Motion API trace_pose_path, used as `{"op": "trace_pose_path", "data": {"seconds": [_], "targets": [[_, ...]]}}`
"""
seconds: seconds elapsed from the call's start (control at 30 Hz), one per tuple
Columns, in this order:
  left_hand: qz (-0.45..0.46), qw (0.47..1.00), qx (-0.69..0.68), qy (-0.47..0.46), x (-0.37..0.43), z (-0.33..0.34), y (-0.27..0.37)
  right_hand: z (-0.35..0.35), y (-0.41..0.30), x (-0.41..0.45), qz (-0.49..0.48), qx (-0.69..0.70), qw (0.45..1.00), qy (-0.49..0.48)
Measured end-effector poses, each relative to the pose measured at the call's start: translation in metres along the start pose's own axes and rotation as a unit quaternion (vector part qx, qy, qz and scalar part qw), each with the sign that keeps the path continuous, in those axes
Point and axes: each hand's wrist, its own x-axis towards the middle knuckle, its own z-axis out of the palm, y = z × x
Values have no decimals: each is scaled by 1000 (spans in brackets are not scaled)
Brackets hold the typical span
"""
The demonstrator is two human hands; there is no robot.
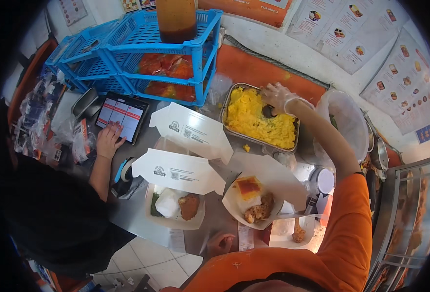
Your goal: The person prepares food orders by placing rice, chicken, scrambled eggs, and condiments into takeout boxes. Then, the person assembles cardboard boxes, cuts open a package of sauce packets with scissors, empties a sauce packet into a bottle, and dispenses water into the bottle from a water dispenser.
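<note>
My right hand (277, 98), in a clear plastic glove, reaches over the far right corner of a metal tray (259, 145) filled with yellow scrambled egg (249, 116). Beneath its fingers is a dark rounded object (269, 111), perhaps part of a utensil; whether I grip it is unclear. My left hand (221, 244) is close to my body at the counter's near edge, its fingers curled and their inside hidden. Just beyond it stands an open paper meal box (233, 210) with fried chicken (260, 210), rice and a square yellow piece topped with red sauce (249, 187).
Left stands another open meal box (174, 222) with rice, greens and chicken; a third box (284, 237) holds a drumstick (299, 233). A co-worker's hand (109, 140) touches a tablet (121, 116). Blue plastic racks (196, 62) and a lined tub (342, 127) stand behind.
</note>
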Motion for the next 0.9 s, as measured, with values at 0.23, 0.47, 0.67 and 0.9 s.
{"op": "trace_pose_path", "data": {"seconds": [0.23,0.47,0.67,0.9], "targets": [[9,1000,8,-11,-1,2,-5,20,9,18,-107,-175,977,-63],[10,1000,8,8,0,4,-1,3,-21,21,184,121,974,49],[7,999,21,26,-4,6,0,33,-42,1,184,140,973,-10],[25,999,26,34,-6,2,-8,31,-77,-47,280,445,850,-18]]}}
